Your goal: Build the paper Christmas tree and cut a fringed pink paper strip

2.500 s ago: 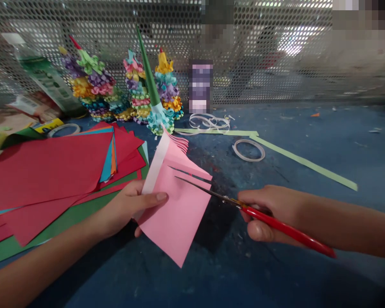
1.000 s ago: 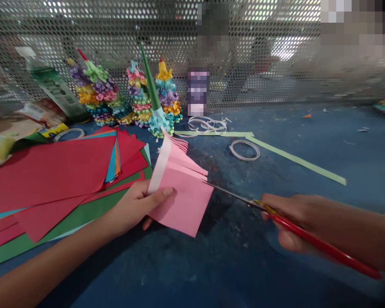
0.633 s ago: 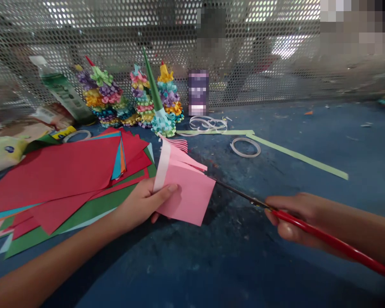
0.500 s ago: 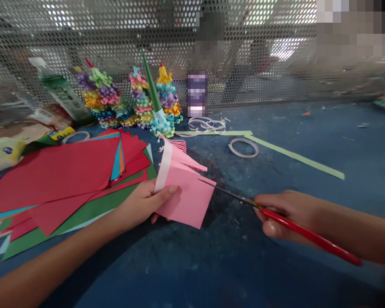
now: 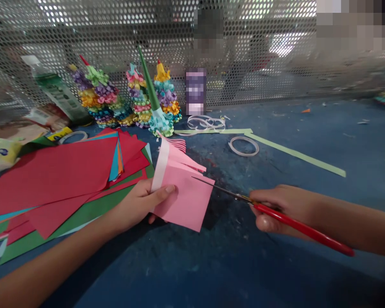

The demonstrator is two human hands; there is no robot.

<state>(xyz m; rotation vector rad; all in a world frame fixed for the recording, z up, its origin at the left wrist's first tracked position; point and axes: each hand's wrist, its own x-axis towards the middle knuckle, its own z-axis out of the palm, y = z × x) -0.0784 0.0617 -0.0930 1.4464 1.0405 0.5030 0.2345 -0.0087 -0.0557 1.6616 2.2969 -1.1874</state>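
Note:
My left hand [image 5: 136, 204] grips a pink paper sheet [image 5: 182, 205] between thumb and fingers. The sheet has a white strip [image 5: 160, 164] along its left side and a fringe of narrow cuts along its upper edge. My right hand [image 5: 282, 209] holds red-handled scissors [image 5: 285, 218]. Their thin metal blades reach left, and the tips lie over the sheet's right edge. Part of the handle is hidden inside my right hand.
Red and green paper sheets [image 5: 51, 179] lie fanned out left of my left hand. Behind stand curled-paper trees [image 5: 98, 96], a green paper cone [image 5: 150, 92] and a plastic bottle [image 5: 54, 87]. A pale green strip [image 5: 295, 152] and a white paper coil [image 5: 244, 146] lie on the blue worktop [image 5: 211, 269].
The scissors have come out of the deep cut in the sheet, and their tips now sit at its right edge. The pink sheet has turned slightly in my left hand.

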